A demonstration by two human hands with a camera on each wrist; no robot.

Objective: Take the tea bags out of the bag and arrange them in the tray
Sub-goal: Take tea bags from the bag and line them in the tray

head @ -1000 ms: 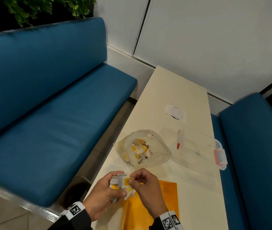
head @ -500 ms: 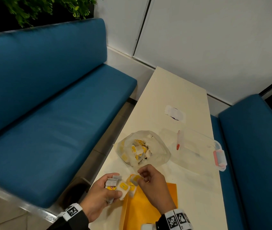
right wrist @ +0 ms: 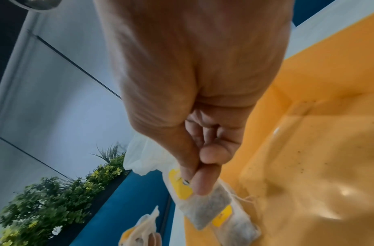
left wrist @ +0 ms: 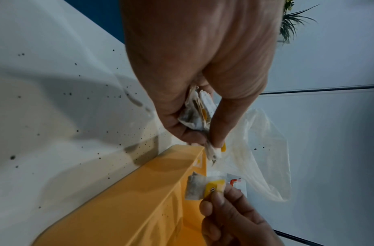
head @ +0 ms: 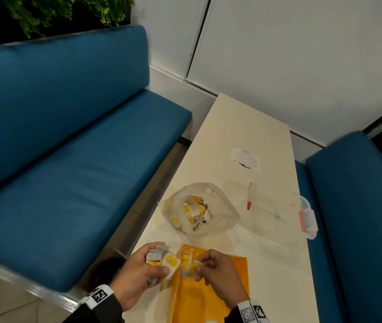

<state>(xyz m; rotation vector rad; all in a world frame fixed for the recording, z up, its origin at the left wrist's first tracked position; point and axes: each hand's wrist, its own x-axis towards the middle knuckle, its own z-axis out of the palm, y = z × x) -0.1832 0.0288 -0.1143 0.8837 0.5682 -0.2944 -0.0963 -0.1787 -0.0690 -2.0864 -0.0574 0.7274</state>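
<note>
My left hand (head: pixel 156 268) grips a bunch of tea bags (head: pixel 159 258) with yellow tags at the table's near left edge; the same bunch (left wrist: pixel 196 114) shows in the left wrist view. My right hand (head: pixel 199 269) pinches a single tea bag (right wrist: pixel 203 204) by its yellow tag, just above the far left corner of the yellow tray (head: pixel 211 301). A few tea bags (head: pixel 186 255) lie in that corner, one (right wrist: pixel 234 229) right under the held bag. The clear plastic bag (head: pixel 222 217) beyond the tray stands open with several tea bags inside.
A clear plastic box (head: pixel 278 206) with a pink latch (head: pixel 306 221) sits at the table's right edge, a red-tipped stick (head: pixel 250 197) at its near wall. A white slip (head: pixel 246 157) lies farther back. Blue benches (head: pixel 68 159) flank the narrow table (head: pixel 273 264).
My right hand has drawn one tea bag away from the bunch in my left hand and carried it right, over the tray's corner. The left hand has stayed nearly put.
</note>
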